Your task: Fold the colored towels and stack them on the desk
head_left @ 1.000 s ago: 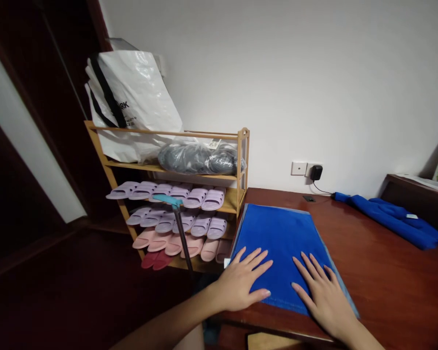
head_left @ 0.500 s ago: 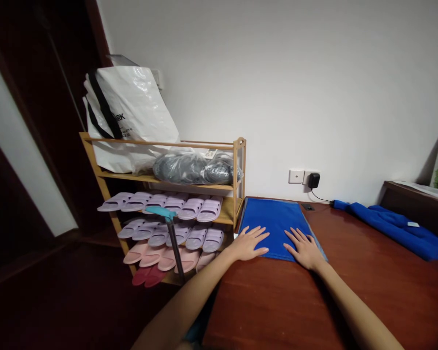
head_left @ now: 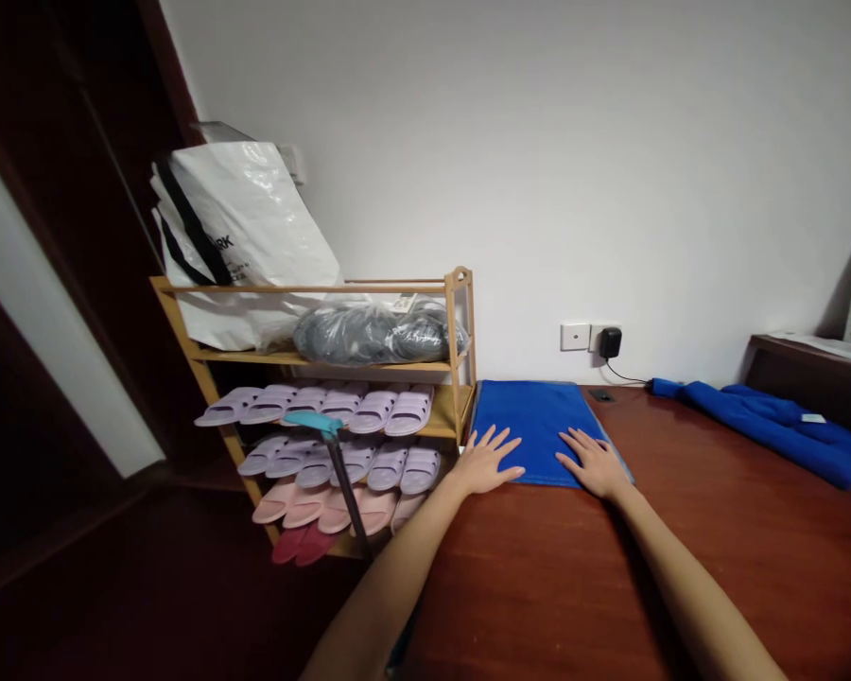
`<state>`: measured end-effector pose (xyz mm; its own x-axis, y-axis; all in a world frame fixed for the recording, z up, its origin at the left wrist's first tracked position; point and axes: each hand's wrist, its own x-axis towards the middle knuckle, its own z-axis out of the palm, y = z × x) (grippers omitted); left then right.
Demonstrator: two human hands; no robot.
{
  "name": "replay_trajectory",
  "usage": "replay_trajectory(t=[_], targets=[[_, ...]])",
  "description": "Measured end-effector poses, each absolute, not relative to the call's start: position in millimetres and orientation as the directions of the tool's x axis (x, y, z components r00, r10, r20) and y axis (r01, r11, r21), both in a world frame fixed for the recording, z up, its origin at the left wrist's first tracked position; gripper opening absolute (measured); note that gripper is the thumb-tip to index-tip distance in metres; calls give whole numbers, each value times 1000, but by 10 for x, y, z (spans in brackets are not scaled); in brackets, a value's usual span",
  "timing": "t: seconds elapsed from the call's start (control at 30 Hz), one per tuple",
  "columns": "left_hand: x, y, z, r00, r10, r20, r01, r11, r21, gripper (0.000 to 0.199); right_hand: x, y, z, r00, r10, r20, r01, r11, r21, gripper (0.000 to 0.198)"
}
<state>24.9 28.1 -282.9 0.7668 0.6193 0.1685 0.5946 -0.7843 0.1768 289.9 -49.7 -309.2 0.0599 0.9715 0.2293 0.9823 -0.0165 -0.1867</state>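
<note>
palms lie flat on a folded blue cloth [head_left: 537, 427] at the far left corner of a dark red wooden table [head_left: 539, 577]. left hand [head_left: 487, 461] rests on the near left edge of the cloth, fingers spread wide and pressed down, gripping nothing. right hand [head_left: 594, 462] rests on the near right edge in the same way, fingers fanned out and flat, nothing held. both arms reach straight out from the near side across the bare tabletop.

the cloth sits squared against the far wall, just below a white wall socket [head_left: 576, 335] with a black plug [head_left: 611, 341] pushed in beside it. a cable runs from the plug down toward the table.

farther right on the same table lies a second blue cloth [head_left: 766, 424], bunched and loose, well apart from the hands.

to the left of the table, touching or almost touching its edge, stands a bamboo shoe rack [head_left: 460, 350]. its shelves hold rows of lilac slippers [head_left: 375, 411] and, lower down, pink slippers [head_left: 312, 506]. on the top shelf sit a white plastic bag [head_left: 241, 227] and a clear bag of dark items [head_left: 379, 331]. a dark pole with a teal handle [head_left: 313, 423] leans in front of the rack.
</note>
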Motion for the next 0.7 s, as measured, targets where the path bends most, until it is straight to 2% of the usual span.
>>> replay_trajectory(t=[0.17, 0.3, 0.4, 0.53, 0.63, 0.7], targets=[[259, 305, -2831, 764, 628, 149, 605, -777, 175, 68, 3379, -709, -3220, 175, 965, 196, 965, -129, -226, 63], [259, 309, -2806, 765, 621, 170, 599, -784, 166, 66, 4108, -1033, -3364, 350, 916, 196, 926, -307, -218, 67], [242, 297, -2788, 767, 606, 212, 581, -796, 173, 60, 4709, -1275, -3438, 509, 826, 241, 858, -468, -212, 76], [212, 286, -2775, 720, 607, 335, 577, -793, 195, 48, 5432, -1546, -3501, 683, 647, 339, 726, -649, -226, 97], [205, 295, -2784, 680, 624, 384, 590, -777, 218, 45, 5950, -1668, -3621, 727, 551, 409, 669, -703, -240, 99], [210, 306, -2793, 672, 633, 384, 593, -771, 231, 45, 6270, -1692, -3737, 684, 519, 513, 704, -655, -275, 91]])
